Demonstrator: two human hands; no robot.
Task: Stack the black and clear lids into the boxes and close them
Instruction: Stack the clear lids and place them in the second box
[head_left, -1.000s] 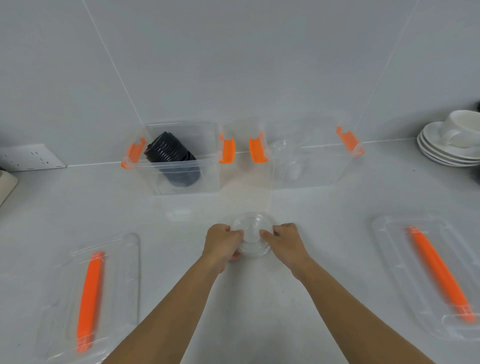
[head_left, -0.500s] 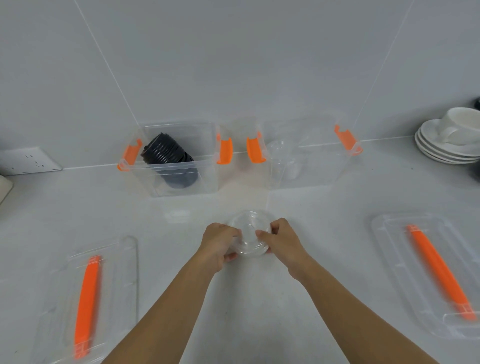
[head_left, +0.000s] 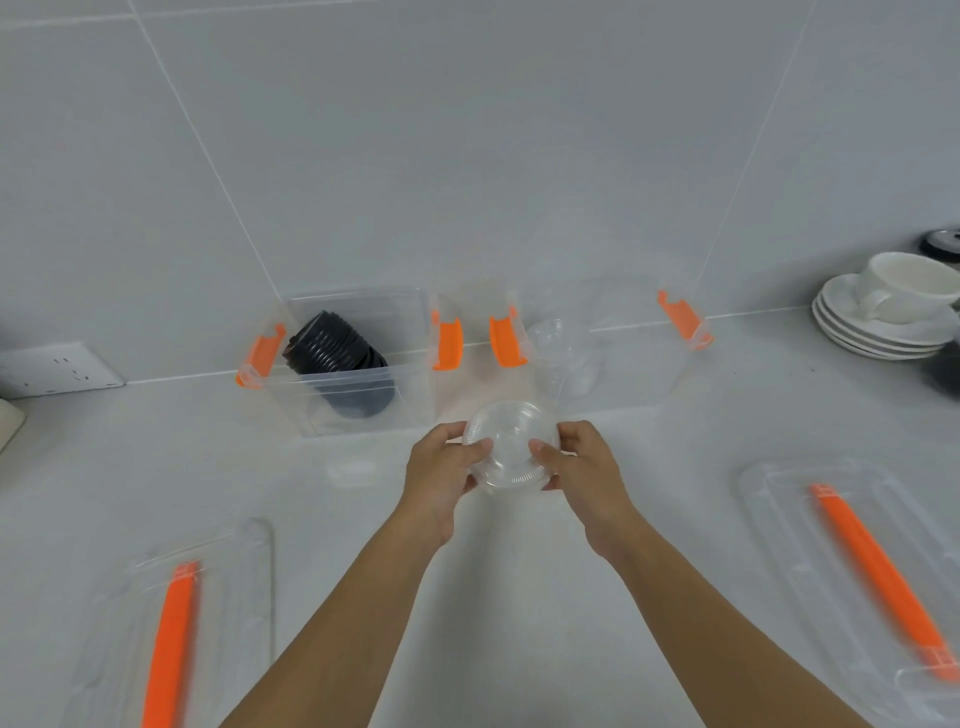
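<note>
Gripping clear lids (head_left: 510, 451) between left hand (head_left: 442, 474) and right hand (head_left: 586, 466).

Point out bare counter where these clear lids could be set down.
Free: the strip between the left box cover and right box cover, under the forearms; also between the wall socket and black-lid box. Crowded: the saucer stack corner; a clear lid near the left hand.

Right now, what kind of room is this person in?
Probably a kitchen, or a pantry corner. There's a white counter against a tiled wall, a cup sitting on stacked saucers, and a wall socket by the counter.
</note>
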